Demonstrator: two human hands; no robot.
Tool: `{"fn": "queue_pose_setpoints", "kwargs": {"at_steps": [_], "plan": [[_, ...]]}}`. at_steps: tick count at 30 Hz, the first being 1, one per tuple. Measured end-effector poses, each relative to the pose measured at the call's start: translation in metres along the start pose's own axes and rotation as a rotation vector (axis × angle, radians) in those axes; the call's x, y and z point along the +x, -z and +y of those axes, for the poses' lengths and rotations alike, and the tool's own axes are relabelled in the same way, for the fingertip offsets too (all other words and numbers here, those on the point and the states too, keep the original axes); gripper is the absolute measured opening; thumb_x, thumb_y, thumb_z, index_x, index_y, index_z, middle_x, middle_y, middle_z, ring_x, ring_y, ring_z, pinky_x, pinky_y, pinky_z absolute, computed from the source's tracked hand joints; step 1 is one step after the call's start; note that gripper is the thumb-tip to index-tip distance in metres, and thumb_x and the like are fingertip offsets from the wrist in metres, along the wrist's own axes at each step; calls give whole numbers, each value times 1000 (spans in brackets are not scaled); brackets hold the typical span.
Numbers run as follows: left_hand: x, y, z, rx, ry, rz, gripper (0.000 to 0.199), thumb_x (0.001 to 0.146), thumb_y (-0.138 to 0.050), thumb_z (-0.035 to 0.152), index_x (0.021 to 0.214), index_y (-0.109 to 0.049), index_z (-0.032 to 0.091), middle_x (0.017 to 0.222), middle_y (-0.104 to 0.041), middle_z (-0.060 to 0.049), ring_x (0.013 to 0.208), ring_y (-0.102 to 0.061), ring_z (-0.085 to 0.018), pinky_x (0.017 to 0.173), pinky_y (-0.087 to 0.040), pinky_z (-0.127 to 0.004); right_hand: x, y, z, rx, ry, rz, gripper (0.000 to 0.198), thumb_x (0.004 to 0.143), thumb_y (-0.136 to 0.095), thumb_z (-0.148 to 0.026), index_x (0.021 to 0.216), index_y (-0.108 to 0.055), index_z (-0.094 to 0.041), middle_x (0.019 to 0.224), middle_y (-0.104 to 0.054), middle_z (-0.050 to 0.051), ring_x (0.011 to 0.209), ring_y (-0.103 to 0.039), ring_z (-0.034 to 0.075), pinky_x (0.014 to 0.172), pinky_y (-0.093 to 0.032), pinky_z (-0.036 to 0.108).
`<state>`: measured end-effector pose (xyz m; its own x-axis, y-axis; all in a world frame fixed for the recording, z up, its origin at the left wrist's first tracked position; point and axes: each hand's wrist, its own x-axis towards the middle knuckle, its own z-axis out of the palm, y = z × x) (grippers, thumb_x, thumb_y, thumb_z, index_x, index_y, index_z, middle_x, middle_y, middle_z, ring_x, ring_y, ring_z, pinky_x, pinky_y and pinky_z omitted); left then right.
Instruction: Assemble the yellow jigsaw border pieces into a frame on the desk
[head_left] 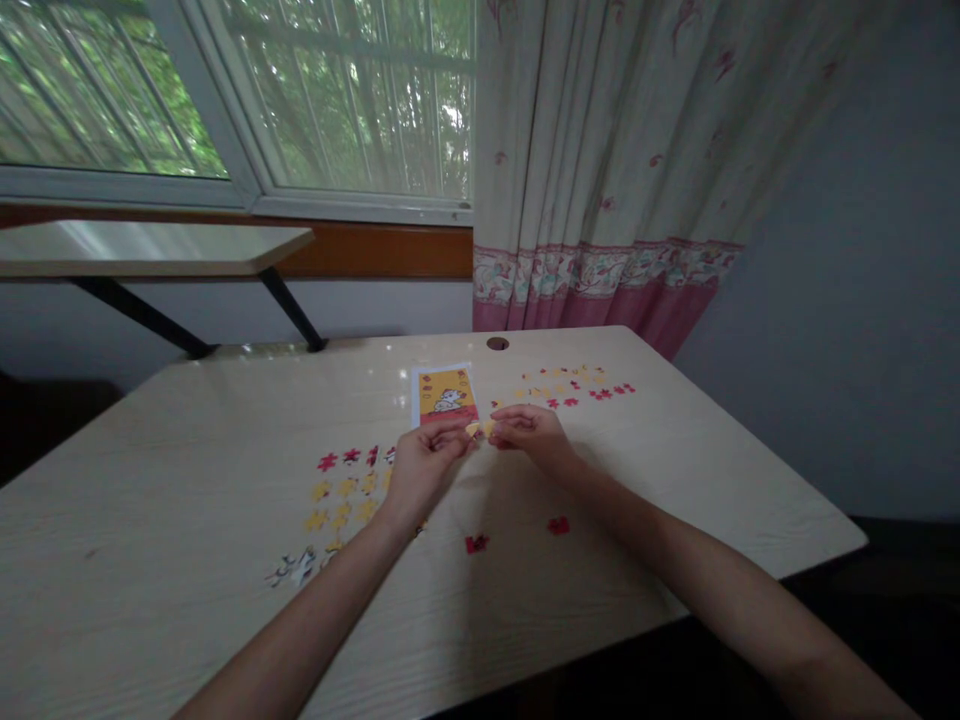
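Note:
My left hand (427, 458) pinches a small yellow jigsaw piece (473, 430) between thumb and fingers. Close beside it, my right hand (534, 437) grips another yellow jigsaw piece (489, 430); whether the two pieces touch is too small to tell. Just behind the hands lies a reference picture (444, 388) of a white animal on yellow and red, its lower edge partly covered by my left hand. Rows of loose pieces (341, 487) spread left of my left hand, some hidden by the forearm. Two red pieces, one dark-marked (476, 543) and one plainer (558, 525), lie nearer me.
More red and yellow pieces (577, 385) lie in rows at the back right of the wooden table (187, 440). A round cable hole (498, 344) is near the far edge. A raised shelf (150, 245) stands at the back left, and a curtain (600, 150) hangs behind.

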<state>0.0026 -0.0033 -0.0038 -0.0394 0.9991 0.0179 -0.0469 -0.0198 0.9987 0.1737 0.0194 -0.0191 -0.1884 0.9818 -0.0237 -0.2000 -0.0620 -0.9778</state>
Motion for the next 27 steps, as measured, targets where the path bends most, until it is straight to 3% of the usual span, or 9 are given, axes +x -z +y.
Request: {"fn": "queue_pose_setpoints", "kwargs": {"at_steps": [27], "plan": [[-1,-1,-1,-12,0,-18,26,57,-74,24,80,-72,12,68,-71,-6,62,-64,-16,62,-52,-27,-2,-2,-1,-74,62,19,37,52,-80,-41,76,-65,-17,60,-66,-1,56,-63,12,59,-53,27]]}}
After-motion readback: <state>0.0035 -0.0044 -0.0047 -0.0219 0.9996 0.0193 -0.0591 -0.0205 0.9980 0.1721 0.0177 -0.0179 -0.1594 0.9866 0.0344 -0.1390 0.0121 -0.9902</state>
